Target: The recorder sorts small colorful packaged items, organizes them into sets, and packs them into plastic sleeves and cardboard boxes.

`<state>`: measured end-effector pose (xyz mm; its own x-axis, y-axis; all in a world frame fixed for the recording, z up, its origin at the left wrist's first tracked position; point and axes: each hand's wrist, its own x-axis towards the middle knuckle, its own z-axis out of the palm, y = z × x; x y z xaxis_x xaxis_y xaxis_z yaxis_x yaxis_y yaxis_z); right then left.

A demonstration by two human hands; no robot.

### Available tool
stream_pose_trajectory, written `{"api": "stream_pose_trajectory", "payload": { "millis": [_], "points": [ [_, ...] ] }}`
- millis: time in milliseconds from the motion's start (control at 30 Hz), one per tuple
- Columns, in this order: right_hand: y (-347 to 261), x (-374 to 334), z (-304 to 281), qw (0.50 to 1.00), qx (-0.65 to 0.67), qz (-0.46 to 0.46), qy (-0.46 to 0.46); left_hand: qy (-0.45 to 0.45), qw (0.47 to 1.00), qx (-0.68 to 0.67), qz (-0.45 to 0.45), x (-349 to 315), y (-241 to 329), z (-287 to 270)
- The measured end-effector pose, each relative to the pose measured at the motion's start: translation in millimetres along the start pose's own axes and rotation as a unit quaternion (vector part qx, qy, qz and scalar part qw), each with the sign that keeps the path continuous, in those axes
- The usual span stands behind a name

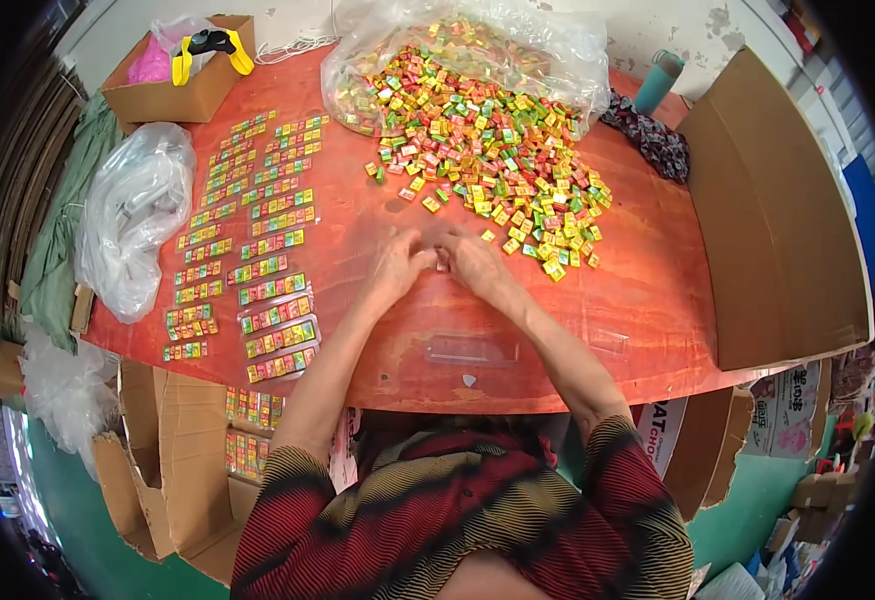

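My left hand (397,266) and my right hand (472,264) meet over the middle of the table, fingers bent and closed. Something small and pale shows between the fingertips, too blurred to name. Just beyond them spreads a heap of small wrapped blocks (487,150) in yellow, red, green and orange, spilling from a large clear plastic bag (547,50). Left of my hands, similar blocks stand in short rows (277,240), several in clear trays. An empty clear plastic tray (472,348) lies between my forearms, with another clear piece (609,343) to its right.
The red table (647,290) has a tall cardboard sheet (777,220) at right. A teal bottle (659,82) and dark patterned cloth (647,135) stand behind. At left are a crumpled clear bag (137,220) and a carton (172,98). Below sits an open carton (192,450) near block rows.
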<state>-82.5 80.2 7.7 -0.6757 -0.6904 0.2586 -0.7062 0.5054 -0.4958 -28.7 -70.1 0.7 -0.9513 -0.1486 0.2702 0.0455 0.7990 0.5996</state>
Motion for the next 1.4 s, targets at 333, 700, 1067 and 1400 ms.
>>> {"api": "stream_pose_trajectory", "payload": {
  "millis": [333, 700, 1067, 1400],
  "points": [
    [9, 68, 9, 0.992, -0.039, -0.030, 0.118, 0.072, 0.985, 0.157, 0.014, 72, -29, 7],
    [26, 129, 1, 0.975, -0.211, -0.040, 0.051, 0.085, 0.989, 0.118, 0.001, 73, -27, 6],
    [34, 100, 24, 0.965, -0.222, -0.116, 0.079, 0.012, 0.995, 0.095, 0.014, 55, -28, 22],
    [20, -2, -11, 0.956, -0.274, -0.075, 0.077, 0.027, 0.997, -0.074, 0.005, -11, 0, 13]
  ]
}}
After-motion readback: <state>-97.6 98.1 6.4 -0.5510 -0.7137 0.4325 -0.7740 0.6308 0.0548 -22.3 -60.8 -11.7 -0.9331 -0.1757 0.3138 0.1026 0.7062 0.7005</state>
